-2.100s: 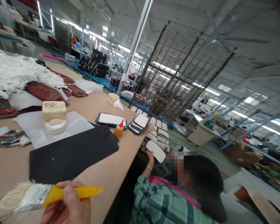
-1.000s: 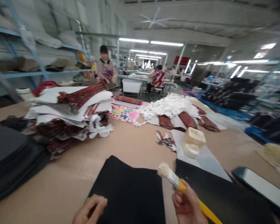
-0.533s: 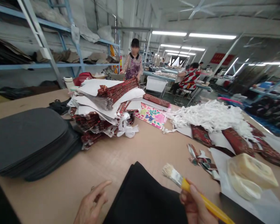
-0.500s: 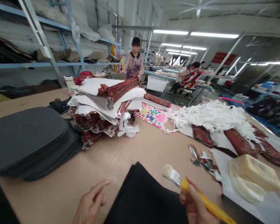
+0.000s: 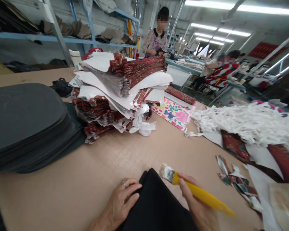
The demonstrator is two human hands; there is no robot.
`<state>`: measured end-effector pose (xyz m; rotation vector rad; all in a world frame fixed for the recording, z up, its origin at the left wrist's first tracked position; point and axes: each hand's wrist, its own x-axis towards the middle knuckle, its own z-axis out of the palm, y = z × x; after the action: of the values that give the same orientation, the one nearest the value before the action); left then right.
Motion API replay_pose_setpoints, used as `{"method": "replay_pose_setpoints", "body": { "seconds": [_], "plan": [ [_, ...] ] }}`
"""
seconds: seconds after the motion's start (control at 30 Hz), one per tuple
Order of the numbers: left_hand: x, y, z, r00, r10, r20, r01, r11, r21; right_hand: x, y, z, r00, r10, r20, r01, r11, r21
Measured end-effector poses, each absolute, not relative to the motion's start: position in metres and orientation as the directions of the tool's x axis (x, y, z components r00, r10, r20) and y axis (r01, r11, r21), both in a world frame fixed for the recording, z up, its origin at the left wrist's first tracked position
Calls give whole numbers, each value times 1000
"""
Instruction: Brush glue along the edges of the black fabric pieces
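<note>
The right hand (image 5: 197, 208) is gripping a yellow-handled brush (image 5: 204, 196); apart from it, the left hand (image 5: 119, 202) is touching black material (image 5: 156, 205), whether pinching I can't tell from here

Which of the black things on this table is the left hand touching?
The black sheets with the pointed corner, bottom centre; the left hand meets their edge. The rounded stack and small black bundle lie farther left, untouched.
</note>
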<state>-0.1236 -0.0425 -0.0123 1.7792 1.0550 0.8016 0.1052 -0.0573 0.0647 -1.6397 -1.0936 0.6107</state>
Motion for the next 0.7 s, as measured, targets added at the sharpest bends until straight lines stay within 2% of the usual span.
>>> {"method": "replay_pose_setpoints", "body": {
  "seconds": [0.27,0.43,0.63,0.7],
  "plan": [
    [-129,-44,-9,539,833,122,318,-336,887,94,-35,46,351,923,158,370,19,-929],
    [-129,-45,-8,566,820,87,363,-343,866,105,-40,49,269,950,158,398,40,-916],
    [-129,-46,-8,543,833,108,365,-350,863,99,-38,52,318,934,160,390,25,-920],
    [-129,-45,-9,541,834,110,363,-349,864,94,-33,48,274,951,142,381,28,-924]
  ]
}}
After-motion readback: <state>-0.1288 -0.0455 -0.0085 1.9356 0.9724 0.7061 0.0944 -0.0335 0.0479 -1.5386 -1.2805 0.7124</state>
